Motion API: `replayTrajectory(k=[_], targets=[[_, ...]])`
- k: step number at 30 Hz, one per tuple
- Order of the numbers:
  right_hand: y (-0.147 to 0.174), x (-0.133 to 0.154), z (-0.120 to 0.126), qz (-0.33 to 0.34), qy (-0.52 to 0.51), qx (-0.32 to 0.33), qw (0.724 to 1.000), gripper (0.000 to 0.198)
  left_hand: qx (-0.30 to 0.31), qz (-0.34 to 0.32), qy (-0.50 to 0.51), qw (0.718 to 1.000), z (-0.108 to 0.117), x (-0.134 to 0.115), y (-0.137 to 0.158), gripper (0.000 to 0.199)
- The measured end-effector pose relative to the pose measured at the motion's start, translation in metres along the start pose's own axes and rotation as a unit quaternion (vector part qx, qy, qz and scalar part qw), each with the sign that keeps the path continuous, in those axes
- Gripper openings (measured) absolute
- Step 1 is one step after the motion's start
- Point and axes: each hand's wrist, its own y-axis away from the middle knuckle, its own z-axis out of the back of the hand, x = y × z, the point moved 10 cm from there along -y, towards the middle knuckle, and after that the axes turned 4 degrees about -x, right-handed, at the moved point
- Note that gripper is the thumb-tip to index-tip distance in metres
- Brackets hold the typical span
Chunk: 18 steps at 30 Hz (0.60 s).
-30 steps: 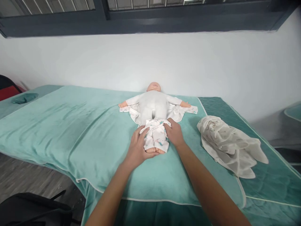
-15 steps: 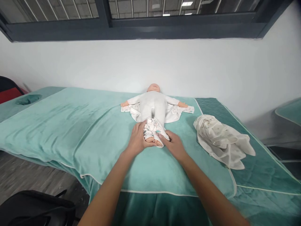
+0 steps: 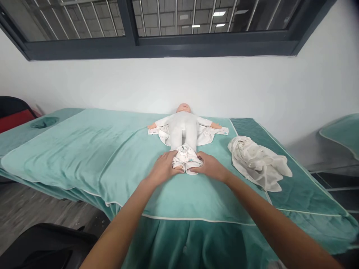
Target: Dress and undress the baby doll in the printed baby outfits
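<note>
A baby doll [image 3: 183,125] with a white cloth body lies on its back, its head toward the wall and its arms spread. Bunched around its lower legs are small printed baby pants [image 3: 185,154]. My left hand [image 3: 165,167] grips the pants at the left leg, and my right hand [image 3: 211,166] grips them at the right leg. Both thumbs are near the leg cuffs. The doll's feet are mostly covered by the cloth. Under the doll's back and arms a white printed baby shirt [image 3: 206,135] lies spread open.
A crumpled white cloth [image 3: 256,160] lies to the right on the green bed cover [image 3: 117,149]. Behind the bed stands a white wall [image 3: 106,82] below a barred window [image 3: 174,18]. A black chair [image 3: 47,246] is at the lower left.
My right hand has shifted to the outer side of the right leg. The pants now cover more of the feet and sit more evenly over both legs. The camera view has tilted up slightly.
</note>
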Motion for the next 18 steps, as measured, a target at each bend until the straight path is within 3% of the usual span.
replayTrajectory(k=[6,9,13,15,18], targets=[[0.012,0.015,0.011,-0.01,0.046,0.038,0.998,0.028,0.06,0.045,0.028,0.997,0.014,-0.009,0.016,0.047],[0.019,0.023,0.009,-0.022,0.016,0.101,0.994,0.029,0.095,0.078,0.123,0.985,0.021,-0.016,0.023,0.047],[0.03,0.039,0.015,-0.028,-0.034,0.2,0.979,0.029,0.172,0.082,0.265,0.945,0.037,-0.034,0.032,0.051],[0.035,0.055,0.024,-0.006,-0.027,0.243,0.97,0.029,0.217,0.068,0.262,0.938,0.051,-0.046,0.036,0.045],[0.045,0.094,0.042,0.06,0.015,0.287,0.956,0.031,0.283,0.04,0.164,0.944,0.079,-0.062,0.042,0.037]])
